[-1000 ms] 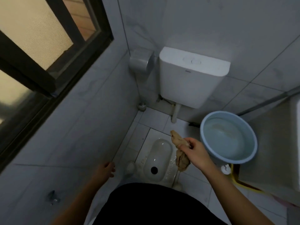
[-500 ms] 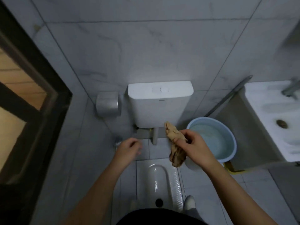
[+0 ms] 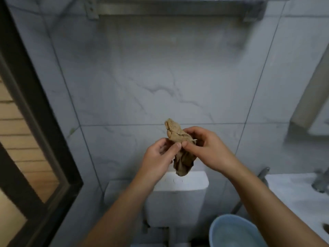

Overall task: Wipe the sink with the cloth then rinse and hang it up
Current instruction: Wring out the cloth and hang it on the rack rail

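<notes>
A crumpled tan cloth [image 3: 179,138] is held up in front of the marble-tiled wall, above the toilet cistern. My right hand [image 3: 206,148] grips its upper part with thumb and fingers curled round it. My left hand [image 3: 160,154] pinches the cloth's left side between thumb and fingers. The lower part of the cloth hangs bunched between both hands. The white sink [image 3: 302,196] lies at the right edge, with its metal tap [image 3: 320,180] above it.
A metal shelf or rail [image 3: 178,6] runs along the wall at the top. The white cistern [image 3: 178,198] is below my hands. A blue basin [image 3: 236,230] holding water stands lower right. A dark window frame [image 3: 35,122] fills the left side. A mirror edge [image 3: 316,97] is at right.
The view has tilted up from the floor to the wall and shelf. My right hand raised the cloth, and my left hand came up and took hold of it.
</notes>
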`<state>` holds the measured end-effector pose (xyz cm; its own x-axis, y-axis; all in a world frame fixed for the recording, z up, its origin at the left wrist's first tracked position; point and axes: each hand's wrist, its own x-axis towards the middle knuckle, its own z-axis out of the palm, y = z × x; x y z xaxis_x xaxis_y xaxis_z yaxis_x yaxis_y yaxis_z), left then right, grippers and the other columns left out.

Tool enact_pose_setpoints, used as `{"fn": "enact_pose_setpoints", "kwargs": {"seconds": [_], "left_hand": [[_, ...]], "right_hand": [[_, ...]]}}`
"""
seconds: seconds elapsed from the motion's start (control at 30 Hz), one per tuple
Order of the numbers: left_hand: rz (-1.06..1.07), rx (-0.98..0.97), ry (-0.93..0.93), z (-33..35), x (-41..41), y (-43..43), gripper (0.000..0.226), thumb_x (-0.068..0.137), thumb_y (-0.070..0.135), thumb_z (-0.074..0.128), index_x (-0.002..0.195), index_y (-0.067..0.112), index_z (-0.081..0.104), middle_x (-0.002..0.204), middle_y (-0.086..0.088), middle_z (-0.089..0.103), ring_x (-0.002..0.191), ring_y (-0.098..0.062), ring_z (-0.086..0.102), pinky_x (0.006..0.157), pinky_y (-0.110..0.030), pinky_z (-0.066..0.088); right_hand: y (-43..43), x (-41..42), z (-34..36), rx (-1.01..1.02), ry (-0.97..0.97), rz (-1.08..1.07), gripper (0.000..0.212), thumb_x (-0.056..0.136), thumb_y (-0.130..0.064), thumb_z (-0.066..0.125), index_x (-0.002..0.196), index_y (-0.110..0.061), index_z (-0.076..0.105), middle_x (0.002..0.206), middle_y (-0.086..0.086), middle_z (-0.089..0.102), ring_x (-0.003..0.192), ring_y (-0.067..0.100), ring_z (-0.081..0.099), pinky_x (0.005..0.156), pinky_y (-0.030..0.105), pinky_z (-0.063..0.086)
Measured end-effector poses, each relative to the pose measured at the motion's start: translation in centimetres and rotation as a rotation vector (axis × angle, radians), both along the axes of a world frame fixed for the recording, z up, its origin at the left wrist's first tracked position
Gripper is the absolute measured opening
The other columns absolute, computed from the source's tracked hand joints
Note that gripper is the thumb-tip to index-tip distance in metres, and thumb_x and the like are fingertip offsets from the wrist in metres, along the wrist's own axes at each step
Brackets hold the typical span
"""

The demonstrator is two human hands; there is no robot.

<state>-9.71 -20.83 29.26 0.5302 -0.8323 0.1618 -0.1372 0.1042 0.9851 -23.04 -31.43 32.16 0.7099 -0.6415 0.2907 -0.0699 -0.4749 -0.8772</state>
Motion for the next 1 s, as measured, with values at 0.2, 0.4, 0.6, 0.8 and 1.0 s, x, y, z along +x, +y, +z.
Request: {"fn": "enact_pose_setpoints", "kwargs": {"seconds": [0.2,0.4,0.6,0.8,1.0], "left_hand": [[0.111,-0.200,-0.060,7.4,0.1,-2.3,0.011,0.090,0.020,0.073,0.097,0.011,0.071,0.087,0.002,0.078,0.081,-0.005,0.073,0.075,-0.025,0.059],[0.048,-0.287,-0.048,13.8,0.8,-3.1,0.014,0.090,0.008,0.072,0.095,0.008,0.059,0.089,-0.010,0.077,0.079,-0.018,0.074,0.075,-0.037,0.062],[0.103,-0.239,-0.016,17.9,4.7,-2.6,0.010,0.092,0.009,0.068,0.099,0.015,0.064,0.086,-0.004,0.070,0.069,-0.016,0.061,0.058,-0.028,0.044],[-0.215,0.020,0.047,17.5,4.3,-1.8,0.017,0.096,0.030,0.059,0.102,0.018,0.070,0.071,0.001,0.060,0.048,-0.010,0.045,0.038,-0.019,0.027],[-0.190,0.312,-0.574,15.9,5.4,-0.1,0.025,0.081,0.050,0.078,0.068,0.029,0.072,0.063,0.016,0.056,0.058,-0.004,0.048,0.052,-0.019,0.034]], "right_hand": [[-1.9,-1.0,6.6,-0.128,-0.077,-0.069,0.018,0.090,-0.015,0.073,0.106,-0.022,0.070,0.094,0.004,0.071,0.070,0.014,0.066,0.058,0.022,0.052],[-2.5,-2.3,12.1,-0.144,-0.045,-0.082,0.015,0.092,-0.022,0.071,0.106,-0.020,0.072,0.095,0.006,0.075,0.084,0.018,0.074,0.072,0.025,0.060],[-4.0,-4.3,15.3,-0.223,-0.052,-0.223,0.018,0.095,-0.024,0.063,0.081,-0.017,0.070,0.081,0.004,0.070,0.077,0.016,0.065,0.069,0.030,0.050],[-4.6,-3.7,15.6,-0.035,-0.117,-0.177,0.028,0.100,-0.026,0.054,0.073,-0.019,0.058,0.074,-0.001,0.057,0.077,0.017,0.055,0.074,0.033,0.041],[-4.6,-4.0,14.3,-0.022,-0.156,-0.192,0.024,0.100,-0.027,0.055,0.080,-0.020,0.067,0.082,-0.001,0.065,0.083,0.017,0.061,0.073,0.030,0.043]]}}
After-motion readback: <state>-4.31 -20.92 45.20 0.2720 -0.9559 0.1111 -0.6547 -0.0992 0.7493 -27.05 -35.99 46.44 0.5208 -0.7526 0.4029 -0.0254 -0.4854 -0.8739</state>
